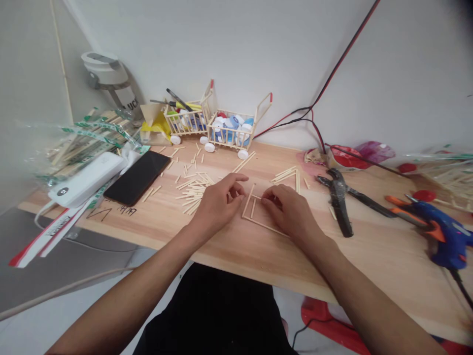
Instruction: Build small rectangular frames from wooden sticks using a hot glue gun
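As I follow on my remote feed, a flat frame of wooden sticks (pixel 264 226) lies on the desk (pixel 369 256) between the left hand (pixel 218 204) and the right hand (pixel 288 209). The right hand sits nearer, fingertips seemingly pinched on the frame's top edge, while the long lower stick slants toward its wrist. The left hand curls just beside the frame, seemingly holding nothing. Loose sticks (pixel 192 190) heap left of the frame, pliers (pixel 338 199) lie right, and stick carts (pixel 229 130) stand behind.

Your right hand (pixel 286 212) hides part of the stick frame (pixel 248 201), centre. At far right, the frame's edge cuts off the blue glue gun (pixel 443 241). Upper left, a plastic bag (pixel 92 133) partly hides the bottle (pixel 107 74).
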Tool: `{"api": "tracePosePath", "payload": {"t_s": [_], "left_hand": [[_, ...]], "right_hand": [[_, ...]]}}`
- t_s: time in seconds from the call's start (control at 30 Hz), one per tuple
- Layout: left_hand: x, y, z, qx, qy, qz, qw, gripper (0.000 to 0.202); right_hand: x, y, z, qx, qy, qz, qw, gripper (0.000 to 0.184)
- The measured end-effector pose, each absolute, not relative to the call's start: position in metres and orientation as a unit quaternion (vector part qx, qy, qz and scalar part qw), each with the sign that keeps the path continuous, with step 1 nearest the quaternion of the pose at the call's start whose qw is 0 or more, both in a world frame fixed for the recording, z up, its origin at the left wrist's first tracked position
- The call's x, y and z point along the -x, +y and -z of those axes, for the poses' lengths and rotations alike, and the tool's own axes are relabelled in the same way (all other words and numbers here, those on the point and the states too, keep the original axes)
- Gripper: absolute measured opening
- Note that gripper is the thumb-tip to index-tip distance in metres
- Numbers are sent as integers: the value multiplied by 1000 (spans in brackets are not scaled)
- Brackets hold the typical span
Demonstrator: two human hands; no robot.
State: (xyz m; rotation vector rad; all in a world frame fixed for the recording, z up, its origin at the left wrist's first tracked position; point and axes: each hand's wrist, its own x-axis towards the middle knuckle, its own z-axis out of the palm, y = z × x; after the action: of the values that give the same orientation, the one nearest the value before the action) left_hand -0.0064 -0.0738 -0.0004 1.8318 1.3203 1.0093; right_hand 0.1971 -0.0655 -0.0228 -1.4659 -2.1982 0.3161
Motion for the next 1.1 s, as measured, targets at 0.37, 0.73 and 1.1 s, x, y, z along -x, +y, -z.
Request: {"api": "tracePosePath", "payload": {"t_s": [0.37, 0.73, 1.1], "left_hand": [[4, -80, 1, -721, 498, -374, 305, 39], [5, -81, 2, -723, 489, -368, 319, 42], [7, -76, 6, -684, 531, -387, 316, 32]], "right_hand": [[-200, -62, 26, 525, -814, -110, 222, 8], [-195, -64, 22, 541, -812, -88, 200, 6], [-197, -63, 22, 528, -815, -88, 224, 6]]}}
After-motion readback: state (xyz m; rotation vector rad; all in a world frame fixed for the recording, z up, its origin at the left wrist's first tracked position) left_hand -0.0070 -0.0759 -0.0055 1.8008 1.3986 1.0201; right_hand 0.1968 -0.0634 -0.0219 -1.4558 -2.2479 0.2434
